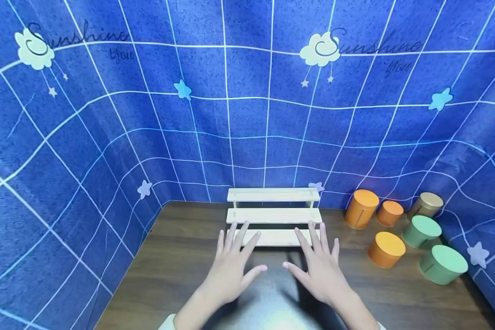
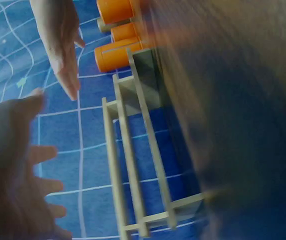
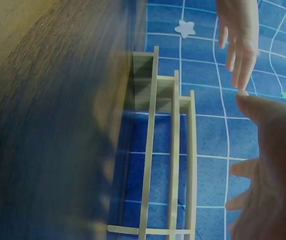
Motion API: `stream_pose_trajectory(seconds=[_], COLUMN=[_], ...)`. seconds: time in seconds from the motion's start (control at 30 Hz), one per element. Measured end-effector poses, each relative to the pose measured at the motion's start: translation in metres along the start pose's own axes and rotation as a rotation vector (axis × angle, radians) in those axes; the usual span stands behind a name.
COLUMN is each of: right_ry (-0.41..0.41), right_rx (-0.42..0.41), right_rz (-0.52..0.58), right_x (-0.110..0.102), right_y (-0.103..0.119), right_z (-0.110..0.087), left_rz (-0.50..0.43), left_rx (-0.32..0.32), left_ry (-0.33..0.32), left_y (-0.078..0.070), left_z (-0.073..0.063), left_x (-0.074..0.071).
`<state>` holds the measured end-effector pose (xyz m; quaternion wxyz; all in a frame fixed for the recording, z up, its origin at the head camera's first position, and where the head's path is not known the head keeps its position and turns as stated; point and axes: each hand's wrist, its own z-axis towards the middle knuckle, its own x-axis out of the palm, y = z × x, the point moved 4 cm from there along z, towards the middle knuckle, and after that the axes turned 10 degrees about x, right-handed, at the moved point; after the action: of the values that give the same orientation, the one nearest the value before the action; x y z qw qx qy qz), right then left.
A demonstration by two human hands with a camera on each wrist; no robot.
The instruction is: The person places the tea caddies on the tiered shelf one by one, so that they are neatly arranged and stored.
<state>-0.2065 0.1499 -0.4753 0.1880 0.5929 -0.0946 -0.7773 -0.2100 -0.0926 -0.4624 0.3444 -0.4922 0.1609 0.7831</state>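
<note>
A pale wooden three-step rack (image 1: 274, 215) stands on the brown table (image 1: 181, 256) against the curtain. My left hand (image 1: 231, 272) hovers over the table in front of the rack's left half, fingers straight and spread, holding nothing. On the other side, my right hand (image 1: 319, 272) mirrors it before the right half, its fingers also spread with nothing in them. In the head view, fingertips of both hands overlap the lowest step. Both wrist views show the hands above the table, with the open-backed rack (image 2: 128, 145) between table and curtain. No objects stand on its steps.
To the right stand several round lidded tins: a tall orange tin (image 1: 361, 209), a small orange tin (image 1: 390, 213), a wide orange tin (image 1: 387, 250), a gold tin (image 1: 426, 205) and two green tins (image 1: 443, 264). A blue gridded curtain (image 1: 247, 114) encloses the table's back and sides.
</note>
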Motion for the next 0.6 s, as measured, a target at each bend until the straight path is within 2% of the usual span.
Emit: stream_pose_trajectory(seconds=[0.2,0.27,0.33,0.43,0.6], right_ry=[-0.016,-0.021,-0.034,-0.07,-0.136], right_rx=[-0.021,-0.032,-0.038,-0.035,-0.005], right_rz=[0.091,0.11,0.131,0.155,0.17], right_x=[-0.007,-0.01,-0.014,-0.021,-0.034], right_y=[-0.002,-0.003,-0.006,-0.016,-0.041], right_z=[0.0,0.0,0.0,0.002,0.0], left_rz=[-0.445,-0.554,-0.611,-0.633,-0.641], left_rx=[-0.269,-0.338,-0.384,-0.423,-0.527], left_ry=[-0.21,-0.285,-0.341,-0.408,-0.466], left_y=[0.029,0.041,0.05,0.062,0.077], left_z=[0.007,0.009,0.011,0.016,0.022], left_x=[0.01,0.013,0.014,0.016,0.026])
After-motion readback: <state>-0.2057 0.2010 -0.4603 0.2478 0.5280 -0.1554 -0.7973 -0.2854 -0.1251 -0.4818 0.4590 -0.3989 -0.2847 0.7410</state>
